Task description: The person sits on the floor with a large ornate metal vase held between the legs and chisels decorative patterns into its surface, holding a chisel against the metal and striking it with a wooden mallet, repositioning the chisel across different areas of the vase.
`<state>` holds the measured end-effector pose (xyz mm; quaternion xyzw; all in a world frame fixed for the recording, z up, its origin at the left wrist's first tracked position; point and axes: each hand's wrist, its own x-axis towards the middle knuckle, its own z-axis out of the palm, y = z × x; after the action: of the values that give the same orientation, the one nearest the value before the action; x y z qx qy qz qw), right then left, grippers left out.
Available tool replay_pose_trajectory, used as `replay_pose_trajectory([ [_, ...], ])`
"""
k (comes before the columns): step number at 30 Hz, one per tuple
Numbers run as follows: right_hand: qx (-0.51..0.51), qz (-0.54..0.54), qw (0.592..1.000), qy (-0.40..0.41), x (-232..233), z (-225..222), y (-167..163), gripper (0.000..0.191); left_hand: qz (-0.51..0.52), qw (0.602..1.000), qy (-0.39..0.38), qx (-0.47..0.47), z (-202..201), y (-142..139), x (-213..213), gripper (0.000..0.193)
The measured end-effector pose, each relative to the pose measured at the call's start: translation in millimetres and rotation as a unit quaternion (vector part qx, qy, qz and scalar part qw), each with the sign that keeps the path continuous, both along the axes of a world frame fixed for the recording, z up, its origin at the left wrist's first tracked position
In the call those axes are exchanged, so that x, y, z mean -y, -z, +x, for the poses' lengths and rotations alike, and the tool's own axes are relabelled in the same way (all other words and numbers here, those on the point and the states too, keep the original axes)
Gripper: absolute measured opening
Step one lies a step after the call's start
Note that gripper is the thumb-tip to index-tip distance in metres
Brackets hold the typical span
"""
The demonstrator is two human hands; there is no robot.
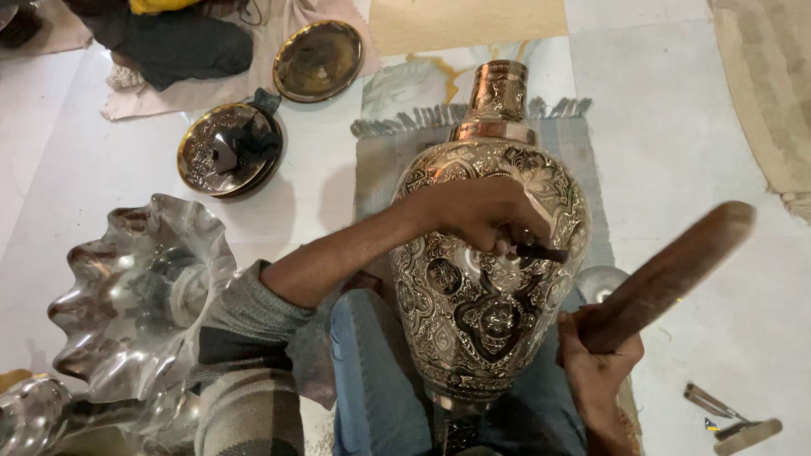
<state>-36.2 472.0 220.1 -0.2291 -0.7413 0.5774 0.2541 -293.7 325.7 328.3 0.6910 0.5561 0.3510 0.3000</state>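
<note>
**Chisel on vase, mallet raised**

Fingers of the left hand [486, 215] are pinched narrow round a small dark chisel [541, 252], its tip set against the belly of the engraved metal vase [486, 253]. Vase lies tilted across the person's lap, neck pointing away, base toward the body, w/ blue jeans [372, 380] under it. Right hand [596, 359] is wrapped tight on the handle of a wooden mallet [667, 274], which is lifted up and to the right, blurred, well apart from the chisel head.

Risks, as I judge them: vase is round and only resting on the legs, so a blow off-centre could roll it & drag the chisel across the pattern. Chisel is short, knuckles sit just beside its head, so a mallet strike landing wide could catch the fingers. Too heavy a hit may dent the thin wall.

Left to right: big scalloped silver bowl [139, 291] near the left elbow; black-filled round plate [230, 150] and a plain brass plate [319, 61] farther off, apart from each other; dark clothing bundle [173, 42] top left; fringed grey mat [574, 152] under the vase; small metal tools [726, 418] lower right.

Surface is a pale tiled floor [676, 101], smooth, w/ a beige rug edge [769, 93] at far right. Work is done seated on the floor
</note>
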Motion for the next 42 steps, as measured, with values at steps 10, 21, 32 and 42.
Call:
replay_pose_trajectory([
  [10, 0.031, -0.008, 0.999, -0.032, -9, -14, -25, 0.021, 0.020, 0.997, -0.070, -0.022, 6, 2, 8, 0.037],
  [21, 0.044, 0.127, 0.989, -0.066, -38, -22, -18, 0.022, 0.019, 0.986, -0.147, -0.077, 14, 1, 23, 0.039],
  [32, 0.167, 0.174, 0.957, -0.160, -58, -47, -58, 0.020, 0.097, 0.965, -0.225, -0.096, 19, 16, 31, 0.053],
  [42, -0.019, 0.141, 0.959, -0.243, -72, -64, -45, 0.017, 0.047, 0.962, -0.269, 0.009, 27, 14, 43, 0.054],
])
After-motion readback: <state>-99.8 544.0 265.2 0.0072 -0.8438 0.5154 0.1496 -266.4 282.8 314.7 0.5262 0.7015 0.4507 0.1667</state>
